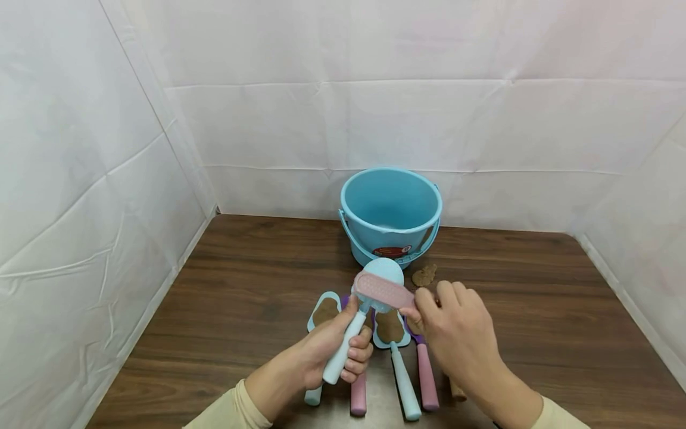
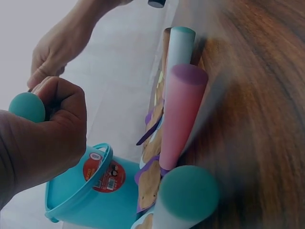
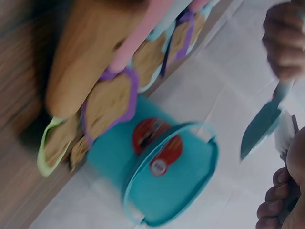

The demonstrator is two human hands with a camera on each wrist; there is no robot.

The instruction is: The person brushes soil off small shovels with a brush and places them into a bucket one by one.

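My left hand (image 1: 324, 354) grips the light blue handle of a toy sand scoop (image 1: 345, 351), its round head tilted up in front of the bucket. My right hand (image 1: 461, 325) holds a pink-backed brush (image 1: 383, 290) across that head. White bristles (image 3: 285, 133) face the blue scoop head (image 3: 262, 125) in the right wrist view, right at its surface. The left wrist view shows the left fist (image 2: 64, 126) around the handle, its green-blue butt end (image 2: 27, 107) sticking out. Whatever lies inside the scoop head is hidden by the brush in the head view.
A blue bucket (image 1: 391, 235) with its handle down stands at the back. Several handled sand tools lie in a row below the hands, including a blue-rimmed one (image 1: 404, 381) and a pink-handled one (image 1: 427, 378), their heads sandy brown. A brown clump (image 1: 424, 276) lies beside the bucket.
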